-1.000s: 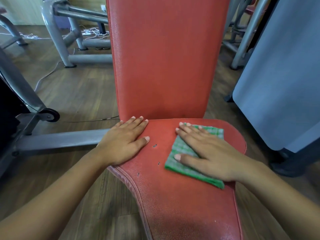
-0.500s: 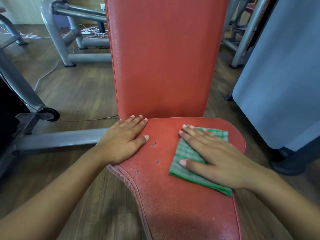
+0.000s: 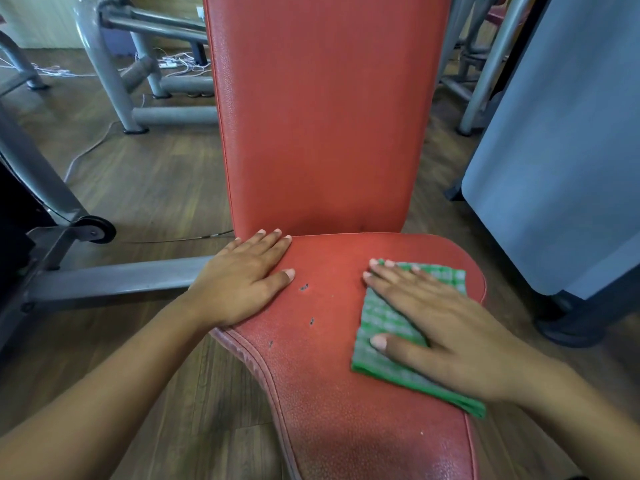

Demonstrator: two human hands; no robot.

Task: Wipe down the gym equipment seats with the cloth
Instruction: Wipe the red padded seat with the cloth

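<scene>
Head view: I see the right grip (image 3: 450, 327) lying flat, fingers straight and spread, pressing the green checked cloth (image 3: 381, 317) onto the red seat (image 3: 329, 341), right of centre. The left grip (image 3: 242, 282) rests palm-down on the seat's left edge, fingers straight, holding nothing.

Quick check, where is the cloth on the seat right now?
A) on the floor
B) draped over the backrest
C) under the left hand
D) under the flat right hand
D: the green cloth lies on the red seat beneath the flat right hand; the left hand rests on bare seat.
</scene>
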